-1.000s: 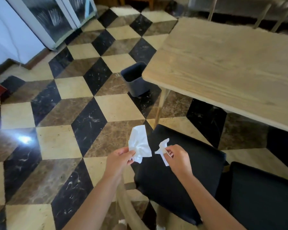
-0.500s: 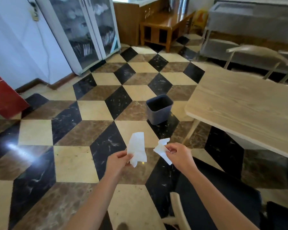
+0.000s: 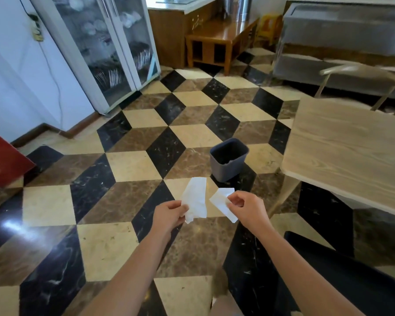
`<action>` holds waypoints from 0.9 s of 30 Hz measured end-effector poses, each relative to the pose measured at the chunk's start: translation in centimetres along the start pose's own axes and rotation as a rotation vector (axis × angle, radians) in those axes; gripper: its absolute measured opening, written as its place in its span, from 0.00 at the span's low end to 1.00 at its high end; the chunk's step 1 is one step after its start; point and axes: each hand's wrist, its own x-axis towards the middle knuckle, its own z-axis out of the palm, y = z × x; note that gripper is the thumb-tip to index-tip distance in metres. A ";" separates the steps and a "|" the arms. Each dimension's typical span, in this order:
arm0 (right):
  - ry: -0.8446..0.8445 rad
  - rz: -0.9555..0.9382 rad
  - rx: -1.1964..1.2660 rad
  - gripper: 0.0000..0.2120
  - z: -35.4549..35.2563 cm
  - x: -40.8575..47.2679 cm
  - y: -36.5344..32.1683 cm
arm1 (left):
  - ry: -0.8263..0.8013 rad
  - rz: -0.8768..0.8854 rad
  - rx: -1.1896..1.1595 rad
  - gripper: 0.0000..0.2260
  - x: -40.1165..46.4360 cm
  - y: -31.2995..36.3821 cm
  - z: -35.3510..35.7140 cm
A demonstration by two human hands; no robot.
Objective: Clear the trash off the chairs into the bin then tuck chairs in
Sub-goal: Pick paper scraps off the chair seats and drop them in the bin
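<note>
Two tissues are pinched, one (image 3: 195, 198) in the left hand (image 3: 169, 213), one (image 3: 222, 199) in the right hand (image 3: 249, 207); the bin (image 3: 228, 159) is seen at 12 o'clock, nearer the right hand.

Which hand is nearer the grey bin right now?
Right. The right hand with its small tissue scrap is just below the bin; the left hand, pinching the larger tissue, sits lower and further left.

grey bin (image 3: 228, 164); white tissues (image 3: 195, 198); checkered floor (image 3: 132, 165)

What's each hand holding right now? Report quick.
Left hand: closed on the larger tissue.
Right hand: closed on the smaller tissue scrap.
</note>
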 end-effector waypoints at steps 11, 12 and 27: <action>0.041 0.048 0.001 0.03 -1.0 20.1 0.5 | 0.007 0.005 0.051 0.09 17.5 10.0 7.6; 0.035 0.057 -0.011 0.03 -1.3 21.8 0.7 | 0.009 -0.002 0.049 0.10 18.8 10.8 8.4; 0.099 0.401 -0.037 0.03 -0.5 44.7 6.0 | -0.127 -0.129 0.209 0.14 42.8 18.3 19.7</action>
